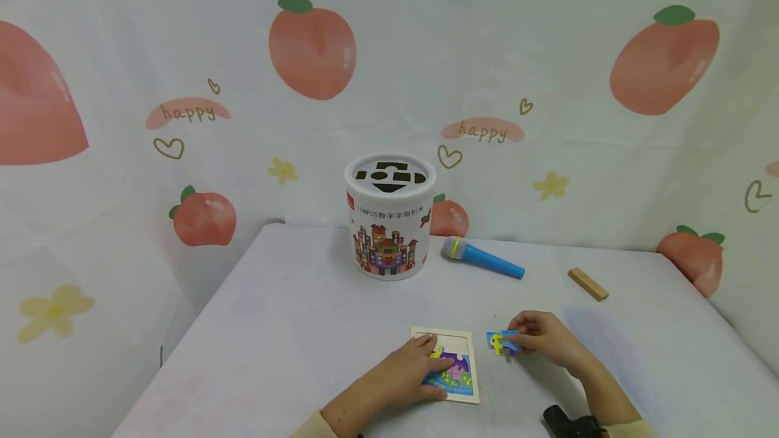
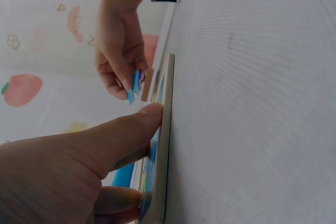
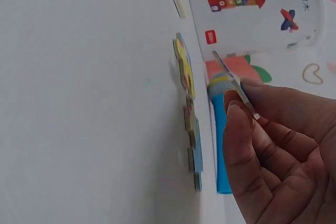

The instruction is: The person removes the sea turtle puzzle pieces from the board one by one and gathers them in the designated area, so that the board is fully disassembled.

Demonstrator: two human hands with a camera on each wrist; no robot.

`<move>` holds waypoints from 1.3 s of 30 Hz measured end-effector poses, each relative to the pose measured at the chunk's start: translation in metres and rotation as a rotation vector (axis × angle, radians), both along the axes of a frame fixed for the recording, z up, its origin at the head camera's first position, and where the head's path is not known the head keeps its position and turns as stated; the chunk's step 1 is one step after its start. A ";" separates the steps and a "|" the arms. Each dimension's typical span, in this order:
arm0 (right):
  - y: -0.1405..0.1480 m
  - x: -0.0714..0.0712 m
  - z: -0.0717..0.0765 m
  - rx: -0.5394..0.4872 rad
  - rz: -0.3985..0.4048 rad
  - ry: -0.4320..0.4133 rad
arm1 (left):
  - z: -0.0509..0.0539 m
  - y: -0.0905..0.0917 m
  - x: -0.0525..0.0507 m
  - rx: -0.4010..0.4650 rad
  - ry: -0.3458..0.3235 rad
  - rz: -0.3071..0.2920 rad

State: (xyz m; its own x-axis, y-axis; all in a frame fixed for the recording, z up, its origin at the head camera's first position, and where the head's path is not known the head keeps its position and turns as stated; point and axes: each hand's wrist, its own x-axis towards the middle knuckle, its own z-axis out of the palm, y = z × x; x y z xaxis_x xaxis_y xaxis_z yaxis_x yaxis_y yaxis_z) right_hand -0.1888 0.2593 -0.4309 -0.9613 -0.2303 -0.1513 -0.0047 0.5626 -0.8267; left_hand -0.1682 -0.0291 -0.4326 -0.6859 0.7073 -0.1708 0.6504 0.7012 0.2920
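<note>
One puzzle piece (image 3: 237,88) is pinched between the right hand's (image 1: 550,342) thumb and finger, raised off the table (image 1: 292,330) near some loose pieces (image 3: 196,145); a slack pinch could drop it, a low knuckle scatter those. The left hand (image 1: 404,374) lies, fingers spread, on the wooden puzzle tray (image 1: 475,372); uneven pressure might shift its contents. Beyond stand a bucket (image 1: 389,215), toy microphone (image 1: 489,261) and wooden block (image 1: 588,284), before peach-printed cloth (image 1: 395,53).
</note>
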 end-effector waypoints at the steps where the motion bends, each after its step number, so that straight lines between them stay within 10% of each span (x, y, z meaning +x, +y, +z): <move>1: 0.002 0.000 0.000 -0.004 0.002 0.001 | 0.000 0.000 0.000 0.002 0.005 -0.002; 39: 0.051 0.008 -0.006 0.022 -0.141 -0.018 | 0.000 0.000 0.000 -0.003 -0.016 0.018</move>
State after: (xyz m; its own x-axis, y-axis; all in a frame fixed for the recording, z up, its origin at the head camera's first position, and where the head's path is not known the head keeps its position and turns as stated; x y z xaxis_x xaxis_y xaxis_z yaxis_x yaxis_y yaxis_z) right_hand -0.1811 0.3105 -0.4369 -0.9810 -0.0896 -0.1722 0.0903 0.5744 -0.8136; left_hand -0.1683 -0.0290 -0.4328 -0.6955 0.6945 -0.1843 0.6329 0.7135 0.3004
